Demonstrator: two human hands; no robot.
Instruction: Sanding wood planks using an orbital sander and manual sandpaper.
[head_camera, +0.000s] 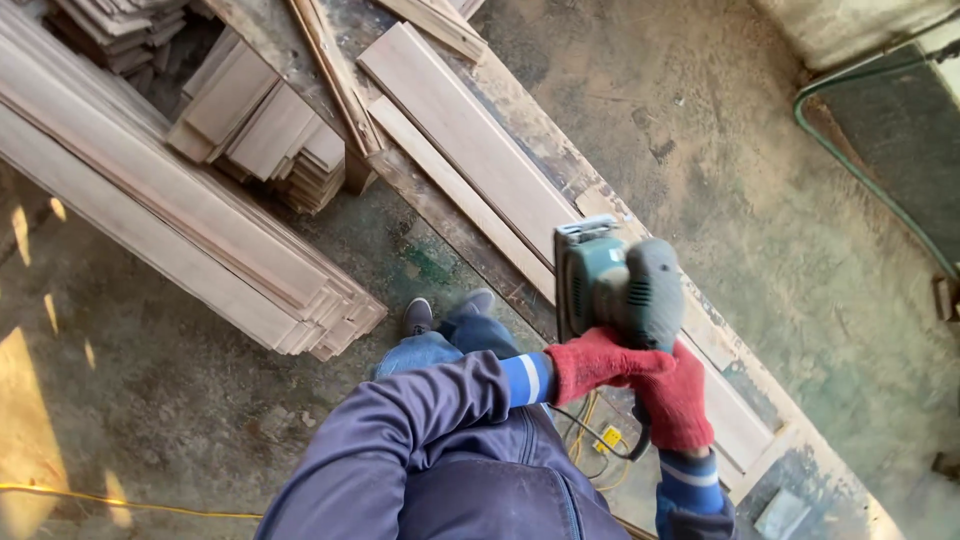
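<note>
While both gloved hands close around it, the green and grey power sander rests on the pale board that lies lengthwise on the worn worktop. Left hand, in a red knit glove, wraps the rear of the sander body with fingers curled shut on it; right hand, likewise gloved, clasps the grey handle from the near side, fingers also closed on the tool. A black power cord hangs from beneath the hands toward the floor, where a yellow cable also trails. Long planks are stacked to the left, with shorter boards piled behind them. Shoes stand close to the worktop's edge.

Risks, as judged: the hanging cord could snag on the worktop edge or be caught under the sander's pad if it swings forward; the loose knit of the gloves could catch on the moving pad; the board, which shows no clamp, could shift under sideways pressure. No containers are visible in this view.
</note>
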